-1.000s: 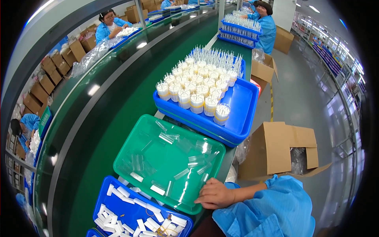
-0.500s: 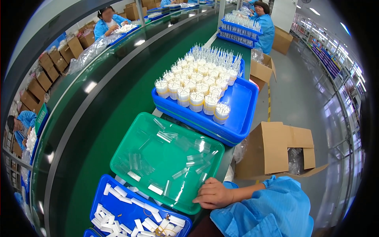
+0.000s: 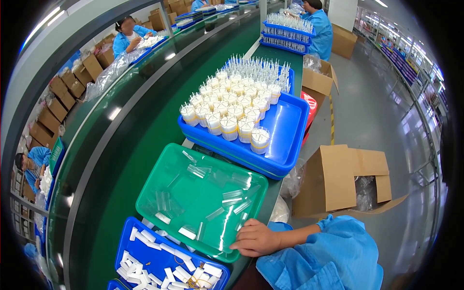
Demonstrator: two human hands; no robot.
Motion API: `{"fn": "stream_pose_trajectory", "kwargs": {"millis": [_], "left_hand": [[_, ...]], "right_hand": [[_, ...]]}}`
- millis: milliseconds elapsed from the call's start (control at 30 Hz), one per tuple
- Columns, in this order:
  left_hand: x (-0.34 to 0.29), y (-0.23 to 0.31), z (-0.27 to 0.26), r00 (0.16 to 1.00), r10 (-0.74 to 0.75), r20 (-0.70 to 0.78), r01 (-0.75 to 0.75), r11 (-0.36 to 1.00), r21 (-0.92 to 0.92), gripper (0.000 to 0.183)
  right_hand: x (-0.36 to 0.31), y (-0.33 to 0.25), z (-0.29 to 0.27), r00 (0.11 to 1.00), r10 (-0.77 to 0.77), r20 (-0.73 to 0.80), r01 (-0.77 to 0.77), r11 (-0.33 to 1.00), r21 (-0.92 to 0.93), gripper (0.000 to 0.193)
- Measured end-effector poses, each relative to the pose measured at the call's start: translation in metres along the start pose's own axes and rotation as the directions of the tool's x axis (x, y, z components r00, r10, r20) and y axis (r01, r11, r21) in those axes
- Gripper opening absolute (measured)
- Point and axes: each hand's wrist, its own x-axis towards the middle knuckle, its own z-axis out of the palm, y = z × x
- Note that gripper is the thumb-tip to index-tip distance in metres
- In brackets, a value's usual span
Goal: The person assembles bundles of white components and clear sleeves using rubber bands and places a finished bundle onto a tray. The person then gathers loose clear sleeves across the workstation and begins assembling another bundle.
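Observation:
At the lower right, my right hand (image 3: pixel 257 238) reaches in from a blue sleeve, its fingers bent over the near right corner of a green plastic tray (image 3: pixel 166 176). The hand looks closed on the rim; its thumb is hidden. Clear plastic tubes (image 3: pixel 196 170) are scattered in the green tray, with a couple of white pieces (image 3: pixel 187 233) among them. My left hand is out of view. Nearest me, a blue tray (image 3: pixel 123 237) holds many loose white blocks (image 3: pixel 140 274) and some thin yellow rubber bands (image 3: pixel 197 280); the green tray overlaps its far edge.
Beyond stand stacked blue trays (image 3: pixel 290 137) with banded bundles of white pieces (image 3: pixel 229 126) and thin clear spikes (image 3: pixel 258 67). A green conveyor belt (image 3: pixel 108 193) runs along the left. An open cardboard box (image 3: pixel 316 186) sits at right. Several co-workers in blue work farther off.
The view has shifted slightly, so the trays sit a little differently in it. My right hand stays at the green tray's corner. A co-worker at the far right has turned their head away.

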Motion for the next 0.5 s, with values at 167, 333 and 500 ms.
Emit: {"fn": "stream_pose_trajectory", "kwargs": {"millis": [167, 333, 500], "left_hand": [[-0.002, 0.014, -0.012, 0.997, 0.002, -0.074, -0.006, 0.999, -0.047, 0.03], [-0.001, 0.013, -0.01, 0.999, -0.049, -0.021, 0.048, 0.998, -0.03, 0.035], [-0.003, 0.014, -0.013, 0.999, 0.042, 0.002, -0.042, 0.999, -0.018, 0.035]], "right_hand": [[-0.002, 0.001, 0.001, 1.0, -0.001, 0.009, 0.001, 1.0, 0.024, 0.021], [-0.005, 0.003, 0.0, 1.0, 0.001, 0.021, -0.001, 1.0, 0.018, 0.021], [-0.006, 0.004, 0.002, 0.999, -0.031, 0.015, 0.031, 0.999, 0.022, 0.022]]}}
